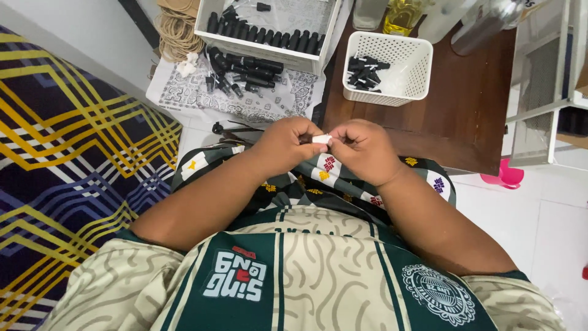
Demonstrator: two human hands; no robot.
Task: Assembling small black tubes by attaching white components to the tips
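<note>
Left hand (pixel 283 142) and right hand (pixel 362 149) meet over the lap, fingertips pinched together on a small white cap (pixel 322 139); fitting step apparently underway; next move needs fine alignment; white basket (pixel 418 72) of black parts beyond.

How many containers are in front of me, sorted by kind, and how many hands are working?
White perforated basket: 1
White rectangular tray: 1
Clear bottle of yellow liquid: 1
Hands, left hand and right hand, pinching a small white piece: 2
Total: 5
</note>
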